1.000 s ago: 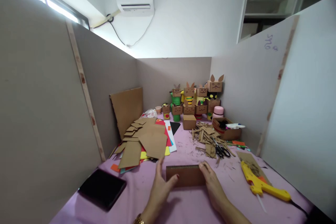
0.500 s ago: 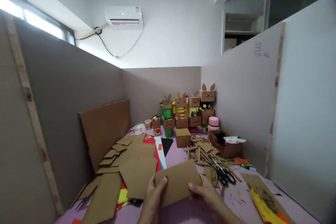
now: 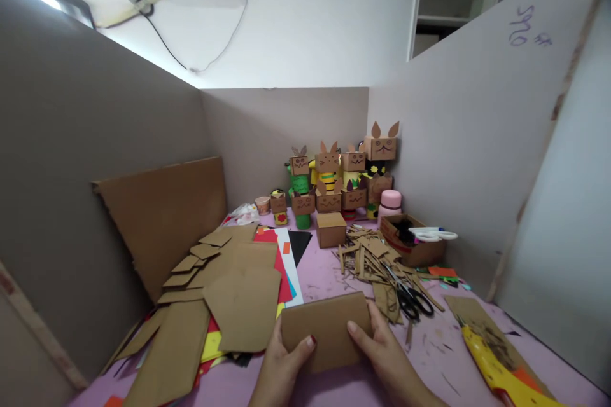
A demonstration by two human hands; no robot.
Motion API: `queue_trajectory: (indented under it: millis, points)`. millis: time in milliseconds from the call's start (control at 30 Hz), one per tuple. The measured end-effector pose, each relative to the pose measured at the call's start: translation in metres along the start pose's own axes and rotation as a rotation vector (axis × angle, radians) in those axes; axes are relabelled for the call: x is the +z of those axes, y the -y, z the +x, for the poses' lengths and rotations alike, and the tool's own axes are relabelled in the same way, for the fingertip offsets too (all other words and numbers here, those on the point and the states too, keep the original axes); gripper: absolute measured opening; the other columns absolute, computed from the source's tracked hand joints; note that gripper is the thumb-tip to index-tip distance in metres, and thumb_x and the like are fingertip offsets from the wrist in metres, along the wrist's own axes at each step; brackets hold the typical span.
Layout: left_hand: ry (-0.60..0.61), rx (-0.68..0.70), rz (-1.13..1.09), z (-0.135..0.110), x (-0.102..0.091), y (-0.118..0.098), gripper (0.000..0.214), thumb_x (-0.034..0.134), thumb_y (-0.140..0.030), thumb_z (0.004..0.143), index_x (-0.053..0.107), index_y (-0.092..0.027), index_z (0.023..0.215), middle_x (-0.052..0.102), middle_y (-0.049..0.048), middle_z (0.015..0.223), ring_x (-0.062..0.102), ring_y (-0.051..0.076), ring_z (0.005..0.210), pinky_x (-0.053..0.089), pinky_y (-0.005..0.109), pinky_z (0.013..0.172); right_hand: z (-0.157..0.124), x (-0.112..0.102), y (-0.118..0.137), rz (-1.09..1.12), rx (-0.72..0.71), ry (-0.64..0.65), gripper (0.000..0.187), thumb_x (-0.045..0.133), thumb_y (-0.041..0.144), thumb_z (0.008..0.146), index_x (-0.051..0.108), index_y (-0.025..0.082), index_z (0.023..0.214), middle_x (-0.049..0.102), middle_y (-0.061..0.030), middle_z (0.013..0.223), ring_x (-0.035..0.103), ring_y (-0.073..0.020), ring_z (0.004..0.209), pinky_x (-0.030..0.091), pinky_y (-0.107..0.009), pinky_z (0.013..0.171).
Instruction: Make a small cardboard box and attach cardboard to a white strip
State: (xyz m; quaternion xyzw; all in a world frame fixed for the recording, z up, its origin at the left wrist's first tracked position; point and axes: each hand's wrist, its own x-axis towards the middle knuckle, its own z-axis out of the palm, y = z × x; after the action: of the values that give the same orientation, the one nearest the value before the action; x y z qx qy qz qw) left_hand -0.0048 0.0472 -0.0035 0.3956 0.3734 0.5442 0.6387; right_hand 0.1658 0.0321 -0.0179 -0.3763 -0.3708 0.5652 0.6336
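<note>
Though half-curled, hands [image 3: 281, 367] [image 3: 384, 359] around cardboard panel [image 3: 325, 328]

We see a desk [image 3: 319, 275] under a pink cover, flecked with paper bits. At its left, cardboard pieces [image 3: 229, 292] lie fanned over coloured paper [image 3: 285, 267], and a large board [image 3: 162, 216] stands on edge against the wall. At the back, cardboard figures [image 3: 334, 178] stand in a cluster, with a small box [image 3: 331, 229] just before them and a pink bottle [image 3: 390, 203] beside. To the right lie scraps [image 3: 365, 257], scissors [image 3: 414, 300], an open box [image 3: 410, 253] and a yellow glue gun [image 3: 491, 365].
</note>
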Motion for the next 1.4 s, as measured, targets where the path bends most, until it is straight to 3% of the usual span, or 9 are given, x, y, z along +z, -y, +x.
queue_trajectory:
  millis: [100, 167, 267, 400, 500, 633, 800, 1100, 1400]
  points:
    - [0.005, -0.009, 0.002, -0.001, 0.001, 0.001, 0.074, 0.083, -0.029, 0.056, 0.047, -0.015, 0.12, 0.071, 0.0148, 0.104, 0.066, 0.031, 0.099, 0.05, 0.042, 0.088, -0.004, 0.002, 0.001, -0.019, 0.004, 0.041, 0.098, 0.071, 0.053, 0.071, 0.015, 0.018, 0.142, 0.052, -0.0173, 0.135, 0.052, -0.0264, 0.12, 0.04, -0.039, 0.102]
    - [-0.011, -0.003, -0.002, -0.002, 0.002, 0.002, 0.079, 0.082, -0.03, 0.057, 0.045, -0.015, 0.124, 0.072, 0.0138, 0.102, 0.067, 0.031, 0.096, 0.05, 0.042, 0.087, -0.006, 0.001, 0.001, -0.066, -0.048, 0.026, 0.098, 0.066, 0.054, 0.075, 0.006, 0.022, 0.145, 0.04, -0.0157, 0.146, 0.045, -0.0252, 0.127, 0.038, -0.039, 0.104]
    - [-0.052, 0.015, 0.012, -0.005, 0.005, 0.003, 0.086, 0.082, -0.033, 0.056, 0.041, -0.015, 0.13, 0.072, 0.0123, 0.098, 0.068, 0.031, 0.092, 0.052, 0.041, 0.084, -0.009, -0.001, -0.001, -0.219, -0.137, -0.028, 0.088, 0.059, 0.057, 0.079, 0.011, 0.026, 0.146, 0.026, -0.0105, 0.154, 0.032, -0.0233, 0.136, 0.03, -0.037, 0.109]
    - [-0.15, 0.071, 0.046, -0.007, 0.009, 0.004, 0.098, 0.083, -0.032, 0.054, 0.034, -0.022, 0.138, 0.068, 0.0106, 0.109, 0.065, 0.029, 0.098, 0.053, 0.035, 0.08, -0.011, -0.002, -0.004, -0.319, -0.11, -0.033, 0.097, 0.056, 0.065, 0.076, 0.011, 0.017, 0.147, 0.033, -0.0149, 0.149, 0.029, -0.0257, 0.137, 0.028, -0.038, 0.11]
    - [-0.161, 0.092, 0.037, -0.007, 0.009, 0.004, 0.1, 0.082, -0.031, 0.055, 0.03, -0.029, 0.14, 0.064, 0.0081, 0.115, 0.065, 0.027, 0.098, 0.053, 0.033, 0.079, -0.01, 0.001, -0.005, -0.289, -0.08, -0.025, 0.104, 0.056, 0.067, 0.074, 0.004, 0.016, 0.148, 0.029, -0.0167, 0.15, 0.032, -0.0256, 0.135, 0.03, -0.038, 0.109]
    - [-0.145, 0.035, 0.073, -0.007, 0.008, 0.0, 0.092, 0.08, -0.03, 0.056, 0.034, -0.026, 0.136, 0.067, 0.0068, 0.101, 0.067, 0.025, 0.09, 0.053, 0.035, 0.079, -0.011, 0.003, -0.007, -0.239, -0.046, -0.019, 0.105, 0.058, 0.066, 0.073, 0.003, 0.017, 0.148, 0.029, -0.0158, 0.151, 0.034, -0.0255, 0.134, 0.032, -0.037, 0.108]
    - [-0.12, -0.004, 0.075, -0.011, 0.01, -0.007, 0.093, 0.078, -0.026, 0.059, 0.029, -0.028, 0.138, 0.067, 0.0071, 0.104, 0.067, 0.024, 0.09, 0.053, 0.034, 0.079, -0.013, 0.001, -0.01, -0.192, -0.036, -0.025, 0.1, 0.06, 0.061, 0.075, 0.004, 0.021, 0.148, 0.029, -0.014, 0.151, 0.037, -0.0251, 0.132, 0.034, -0.039, 0.106]
    - [-0.223, 0.057, 0.218, 0.005, 0.001, 0.008, 0.077, 0.081, -0.039, 0.052, 0.045, -0.028, 0.119, 0.065, 0.0027, 0.091, 0.067, 0.025, 0.079, 0.055, 0.033, 0.068, -0.003, 0.005, -0.014, 0.086, -0.053, 0.002, 0.11, 0.074, 0.05, 0.067, 0.004, 0.022, 0.147, 0.051, -0.0148, 0.137, 0.06, -0.0259, 0.109, 0.046, -0.04, 0.094]
    - [-0.231, 0.077, 0.236, 0.014, -0.006, 0.014, 0.072, 0.08, -0.042, 0.05, 0.047, -0.029, 0.113, 0.066, 0.003, 0.092, 0.067, 0.027, 0.081, 0.054, 0.033, 0.067, -0.005, 0.009, 0.003, 0.117, -0.041, 0.007, 0.106, 0.08, 0.041, 0.061, 0.016, 0.022, 0.144, 0.059, -0.0121, 0.128, 0.062, -0.0244, 0.105, 0.045, -0.039, 0.094]
